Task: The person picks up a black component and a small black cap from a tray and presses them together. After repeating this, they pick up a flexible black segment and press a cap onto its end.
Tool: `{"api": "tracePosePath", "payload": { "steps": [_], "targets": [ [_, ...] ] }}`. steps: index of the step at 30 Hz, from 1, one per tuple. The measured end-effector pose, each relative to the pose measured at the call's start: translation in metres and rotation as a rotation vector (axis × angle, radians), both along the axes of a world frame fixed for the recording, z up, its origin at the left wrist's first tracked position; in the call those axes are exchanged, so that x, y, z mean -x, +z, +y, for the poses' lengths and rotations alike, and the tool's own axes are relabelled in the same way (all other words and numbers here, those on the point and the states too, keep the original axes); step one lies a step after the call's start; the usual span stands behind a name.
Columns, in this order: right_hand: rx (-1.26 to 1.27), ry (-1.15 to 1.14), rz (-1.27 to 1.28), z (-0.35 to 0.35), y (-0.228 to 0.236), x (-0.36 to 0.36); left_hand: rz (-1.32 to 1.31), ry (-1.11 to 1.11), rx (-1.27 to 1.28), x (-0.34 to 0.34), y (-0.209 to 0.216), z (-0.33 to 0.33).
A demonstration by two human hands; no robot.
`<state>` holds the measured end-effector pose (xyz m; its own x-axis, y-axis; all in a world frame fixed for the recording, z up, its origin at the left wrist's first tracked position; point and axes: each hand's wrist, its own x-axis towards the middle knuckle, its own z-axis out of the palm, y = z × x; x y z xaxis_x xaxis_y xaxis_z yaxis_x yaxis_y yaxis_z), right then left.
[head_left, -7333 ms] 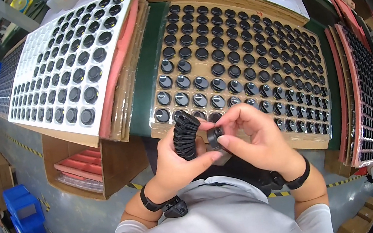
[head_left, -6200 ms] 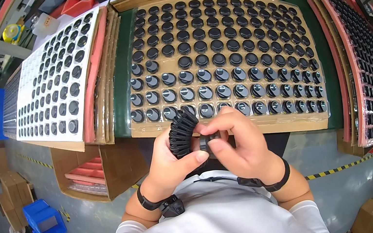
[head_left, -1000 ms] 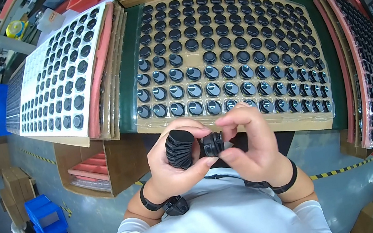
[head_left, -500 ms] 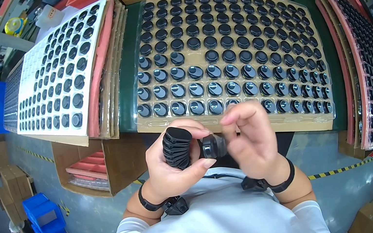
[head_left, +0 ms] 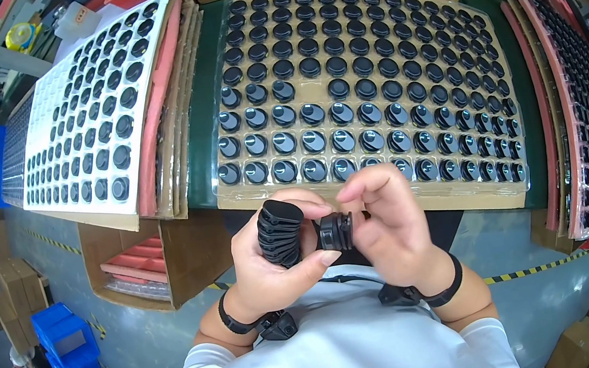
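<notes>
Blk part (head_left: 331, 233) nr tray (head_left: 309, 92), gry flr (head_left: 153, 340)

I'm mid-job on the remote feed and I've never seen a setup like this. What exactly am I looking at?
There is no robot here: these are a person's two bare hands. A wide fisheye camera on the person's head looks down, so straight edges bend near the rim, and picture left is the person's left.

The left hand holds a stack of black discs and, by its fingertips, a ridged black round part. The right hand is at that part's right end; whether it grips it is hard to tell.

Ahead lies a clear tray with rows of black round pieces and one bare pocket. To the left is a white tray, partly filled with black pieces.
</notes>
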<state>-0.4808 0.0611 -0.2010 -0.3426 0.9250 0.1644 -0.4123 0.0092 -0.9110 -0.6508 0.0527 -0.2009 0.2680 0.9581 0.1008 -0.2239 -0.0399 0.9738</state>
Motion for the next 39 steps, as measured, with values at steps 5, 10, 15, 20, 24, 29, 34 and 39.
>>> {"api": "tracePosePath", "payload": {
  "steps": [5, 10, 15, 20, 24, 29, 34, 39],
  "targets": [
    [-0.063, -0.053, -0.06, 0.0, 0.002, 0.002, -0.031, 0.01, 0.016, -0.001, -0.001, 0.0],
    [0.082, -0.056, -0.033, -0.001, 0.009, 0.008, -0.032, 0.025, 0.026, 0.002, -0.001, -0.001],
    [-0.006, 0.015, -0.041, 0.003, 0.002, -0.003, -0.055, 0.047, 0.003, 0.003, -0.003, -0.001],
    [-0.265, 0.022, -0.431, 0.012, 0.007, -0.013, -0.046, 0.062, -0.024, 0.004, -0.005, -0.001],
    [-0.428, -0.043, -0.552, 0.019, 0.014, -0.012, -0.035, 0.109, 0.099, 0.006, -0.006, -0.003],
    [-0.581, -0.013, -0.694, 0.031, 0.024, -0.011, -0.037, 0.075, 0.155, 0.01, -0.009, 0.0],
    [-0.413, 0.057, -0.728, 0.06, 0.032, -0.015, -0.224, -0.031, 0.275, 0.014, -0.016, 0.006],
    [-0.301, -0.024, -1.038, 0.117, 0.022, -0.013, -0.41, -0.143, 0.467, 0.015, -0.026, 0.009]
  ]
}}
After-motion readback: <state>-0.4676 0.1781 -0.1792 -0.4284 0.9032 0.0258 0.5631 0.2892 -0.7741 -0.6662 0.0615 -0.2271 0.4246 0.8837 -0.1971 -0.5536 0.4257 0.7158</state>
